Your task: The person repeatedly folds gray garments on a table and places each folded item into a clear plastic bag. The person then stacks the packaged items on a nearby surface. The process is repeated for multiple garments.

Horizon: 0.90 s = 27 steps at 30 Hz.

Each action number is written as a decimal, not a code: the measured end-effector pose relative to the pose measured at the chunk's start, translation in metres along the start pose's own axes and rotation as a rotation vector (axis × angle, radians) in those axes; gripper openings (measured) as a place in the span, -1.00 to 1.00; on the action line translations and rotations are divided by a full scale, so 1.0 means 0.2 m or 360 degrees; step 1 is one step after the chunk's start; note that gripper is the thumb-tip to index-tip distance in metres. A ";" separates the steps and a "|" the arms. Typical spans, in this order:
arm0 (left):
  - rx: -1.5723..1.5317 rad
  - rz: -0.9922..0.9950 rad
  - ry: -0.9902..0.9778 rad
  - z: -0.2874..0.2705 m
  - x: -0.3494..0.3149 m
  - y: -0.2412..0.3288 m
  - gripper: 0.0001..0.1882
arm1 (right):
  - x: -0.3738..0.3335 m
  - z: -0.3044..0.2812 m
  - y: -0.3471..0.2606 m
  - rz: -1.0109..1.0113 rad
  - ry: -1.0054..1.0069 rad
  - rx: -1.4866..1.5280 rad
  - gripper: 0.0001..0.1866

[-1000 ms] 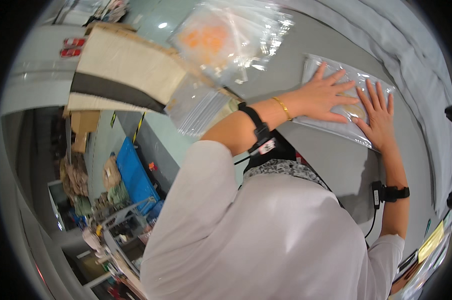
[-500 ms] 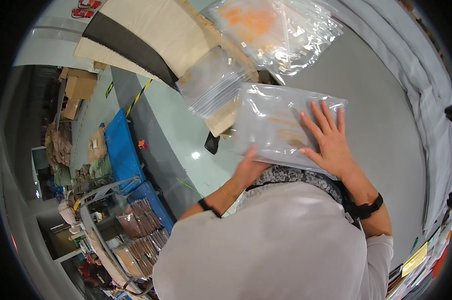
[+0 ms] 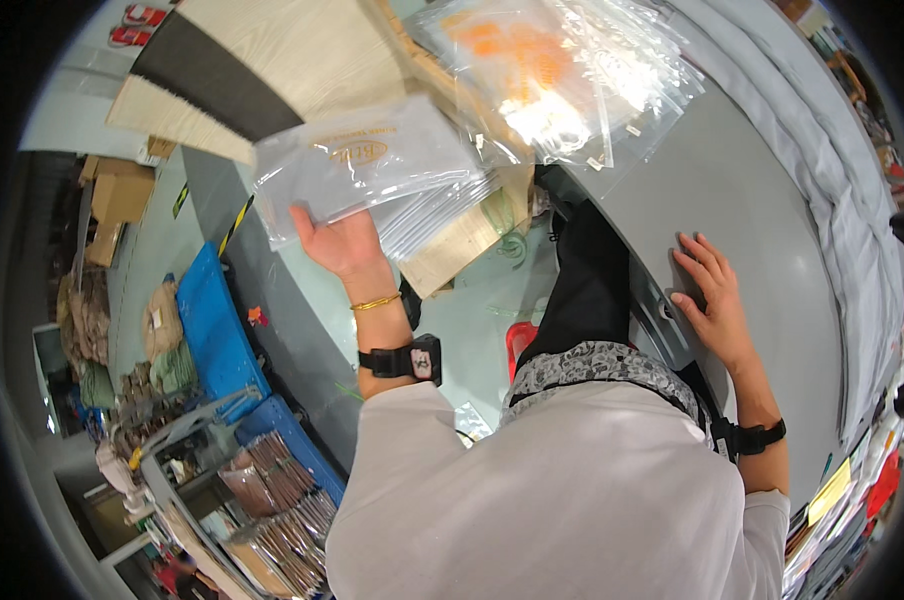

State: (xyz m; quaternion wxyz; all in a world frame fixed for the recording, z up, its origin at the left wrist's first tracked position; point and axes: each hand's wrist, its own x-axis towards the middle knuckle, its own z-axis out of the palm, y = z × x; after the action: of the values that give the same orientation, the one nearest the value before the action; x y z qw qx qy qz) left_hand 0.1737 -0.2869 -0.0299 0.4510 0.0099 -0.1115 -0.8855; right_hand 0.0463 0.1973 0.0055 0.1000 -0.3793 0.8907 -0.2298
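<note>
Out to the left, my left hand holds a flat clear plastic package of folded light grey fabric with gold print. The palm faces up at its near edge, and the package hides most of the fingers. It overlaps a stack of similar grey packages resting on a pale wooden board. My right hand holds nothing; its fingers are spread on the grey tabletop. Beyond the table's far left corner lies a pile of clear plastic bags with orange print.
Grey fabric lies bunched along the table's right side. A blue panel and a cart with brown packages stand on the left. Cardboard boxes are farther back. Something red sits on the floor by my leg.
The package has moved from in front of me to the far left, over the stack, carried by my left hand. My right hand has come off it onto the tabletop.
</note>
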 end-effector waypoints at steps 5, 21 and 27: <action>-0.0038 0.0131 0.0362 -0.50 0.08 -0.21 -0.38 | -0.08 -0.01 -0.04 0.0065 0.0012 0.0005 -0.34; 0.2591 -0.0083 -0.0003 -0.30 0.12 -0.32 -0.48 | -1.05 -0.44 1.00 0.1365 0.1429 -0.0267 -0.68; 0.2266 -0.0491 -0.1196 0.44 -0.20 -1.40 -0.61 | -1.43 -0.56 1.50 0.1433 0.1684 -0.0871 -0.81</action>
State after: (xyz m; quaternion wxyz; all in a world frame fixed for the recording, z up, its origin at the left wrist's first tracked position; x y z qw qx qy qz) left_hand -0.0367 -0.0790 -0.0054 0.1423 0.0119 -0.7880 -0.5989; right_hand 0.0170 0.6227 -0.0411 -0.3555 0.1721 0.9144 -0.0884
